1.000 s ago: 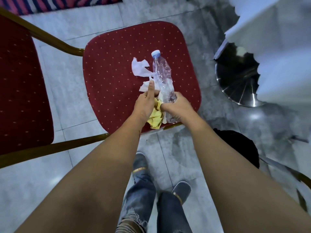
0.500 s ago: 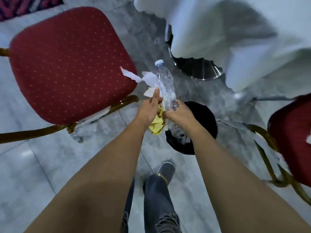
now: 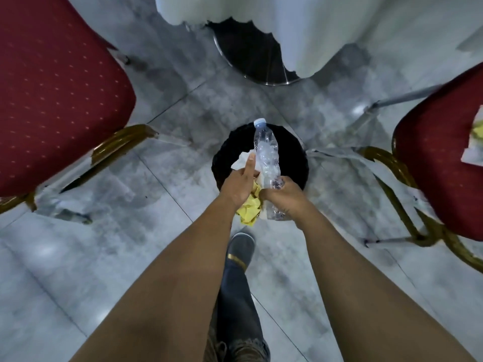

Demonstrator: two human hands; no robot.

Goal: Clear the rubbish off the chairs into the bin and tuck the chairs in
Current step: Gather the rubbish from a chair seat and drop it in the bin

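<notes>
Both hands are held together over the round black bin on the floor. My right hand grips a crushed clear plastic bottle with a blue cap pointing away from me. My left hand holds crumpled yellow paper and a white tissue against the bottle. A red dotted chair with a gold frame stands to the left, its seat bare. A second red chair at the right carries yellow and white rubbish on its seat.
A table draped in a white cloth stands ahead, its shiny round metal base just beyond the bin. The floor is grey marble tile. My own leg and shoe are below the hands.
My view and hands swung right from the left chair to the bin. The rubbish that was over the seat is now held above the bin's opening. The right chair has come into view.
</notes>
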